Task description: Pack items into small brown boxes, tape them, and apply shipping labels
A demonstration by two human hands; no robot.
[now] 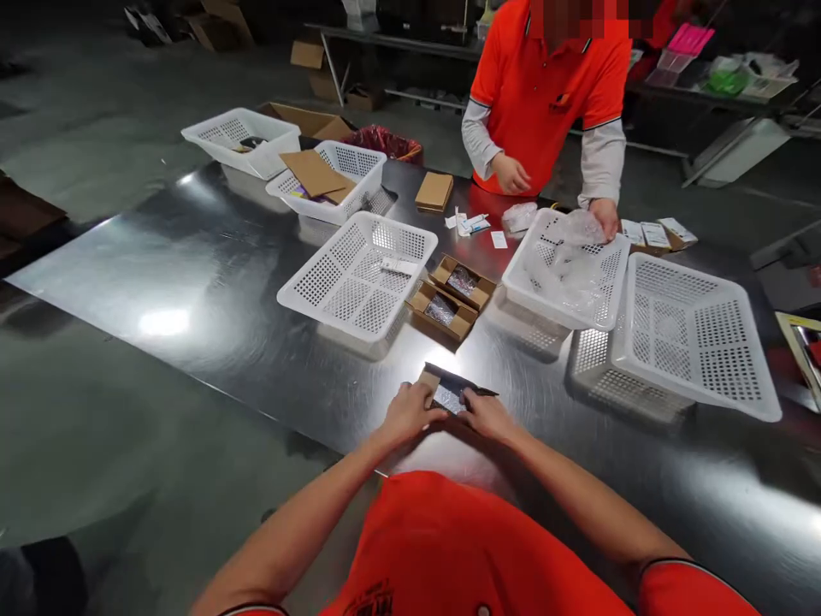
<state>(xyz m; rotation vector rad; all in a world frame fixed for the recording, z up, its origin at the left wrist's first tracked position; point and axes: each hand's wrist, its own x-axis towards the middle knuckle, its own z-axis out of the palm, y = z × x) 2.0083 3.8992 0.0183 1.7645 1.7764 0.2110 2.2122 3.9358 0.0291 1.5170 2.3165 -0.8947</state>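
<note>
A small brown cardboard box (449,387) with a shiny plastic-wrapped item inside rests on the steel table (211,282) just in front of me. My left hand (409,412) grips its left side with fingers curled. My right hand (486,414) grips its right side, fingers pressed on the box's edge. Two more open brown boxes (452,297) with wrapped items lie side by side farther out, beside a white perforated basket (359,275).
A person in an orange shirt (548,94) stands across the table, one hand in a white basket of clear bags (564,269). Another white basket (693,338) lies at right, two more (333,180) at far left with cardboard. A closed brown box (434,191) and small leaflets lie mid-table.
</note>
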